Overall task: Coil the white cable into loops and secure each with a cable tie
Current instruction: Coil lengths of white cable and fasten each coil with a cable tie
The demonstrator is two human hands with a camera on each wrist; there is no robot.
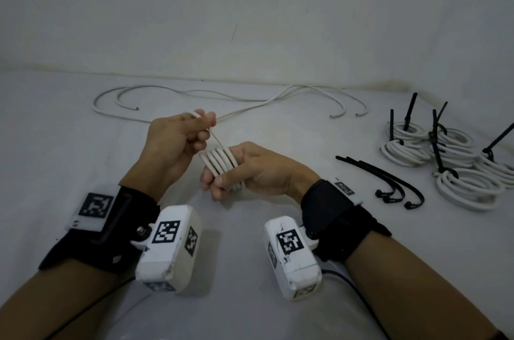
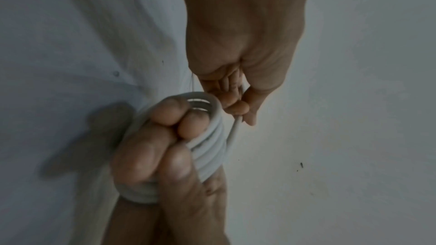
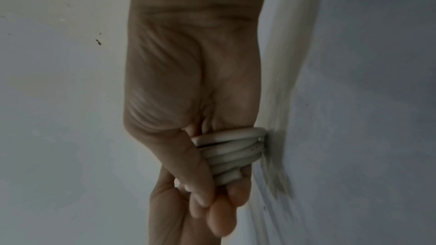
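The white cable (image 1: 219, 161) is wound in several turns around the fingers of my right hand (image 1: 222, 181), whose thumb presses on the turns (image 3: 228, 156). One strand (image 2: 234, 129) rises from the coil to my left hand (image 1: 204, 124), which pinches it between thumb and fingertips just above and left of the coil. In the left wrist view my left hand (image 2: 235, 107) reaches down from the top to the coil on my right hand (image 2: 165, 146). Both hands hover over the white table (image 1: 55, 145).
Loose white cables (image 1: 194, 95) lie curved across the back of the table, and a strand runs from them toward my left hand. Several black cable ties (image 1: 389, 181) lie to the right. Beyond them lie several finished coils (image 1: 445, 161) bound with black ties.
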